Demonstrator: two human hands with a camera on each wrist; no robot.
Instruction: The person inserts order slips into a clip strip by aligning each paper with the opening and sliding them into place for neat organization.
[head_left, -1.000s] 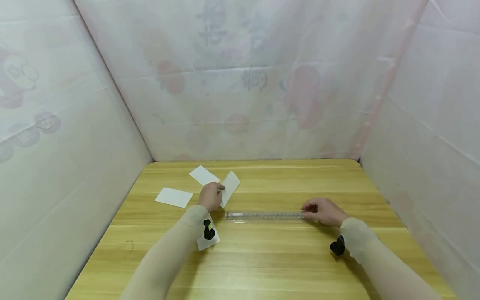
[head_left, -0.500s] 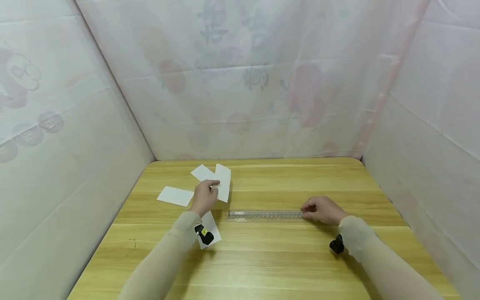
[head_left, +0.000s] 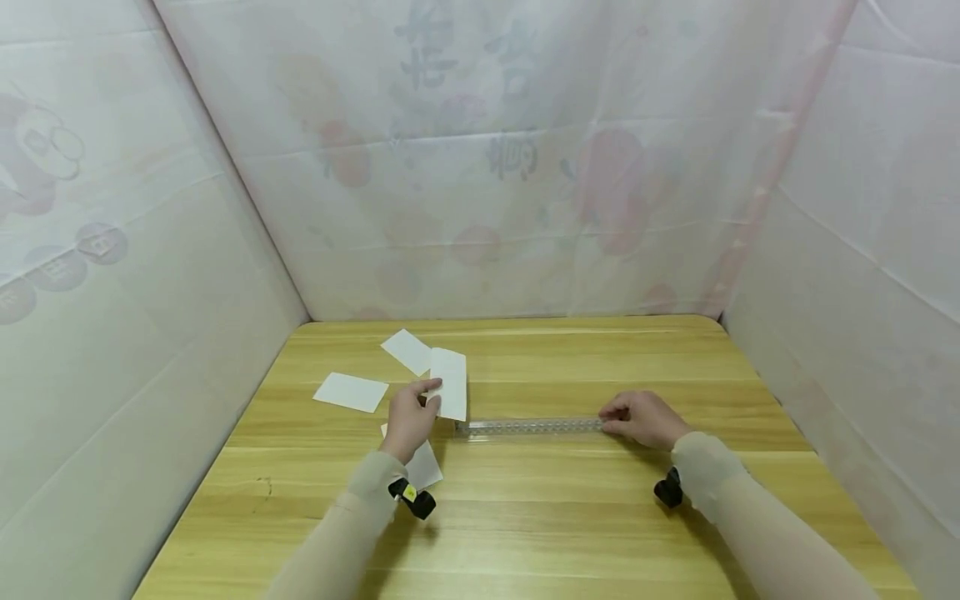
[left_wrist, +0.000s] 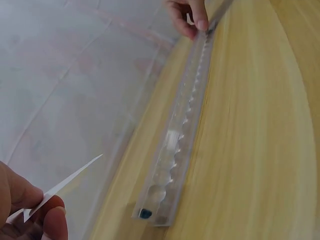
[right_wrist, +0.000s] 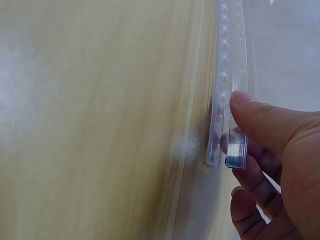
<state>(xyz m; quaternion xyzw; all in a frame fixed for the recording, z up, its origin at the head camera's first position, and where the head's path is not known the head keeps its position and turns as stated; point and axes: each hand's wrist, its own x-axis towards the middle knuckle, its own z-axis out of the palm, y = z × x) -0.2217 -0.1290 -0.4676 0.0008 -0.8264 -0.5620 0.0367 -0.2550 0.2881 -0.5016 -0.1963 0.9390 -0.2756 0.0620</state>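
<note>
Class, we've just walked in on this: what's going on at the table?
A person is busy with both hands. The left hand pinches a white card, tilted and apart from the strip. The right hand grips one end of a clear plastic strip, which reaches across toward the card. Three other cards lie on the wooden table, one partly hidden behind the left hand.

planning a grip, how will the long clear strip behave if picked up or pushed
The clear strip looks fairly stiff, running straight in the head view. Its shiny surface may be slippery in the right hand. Its angular edges make rolling unlikely.
</note>
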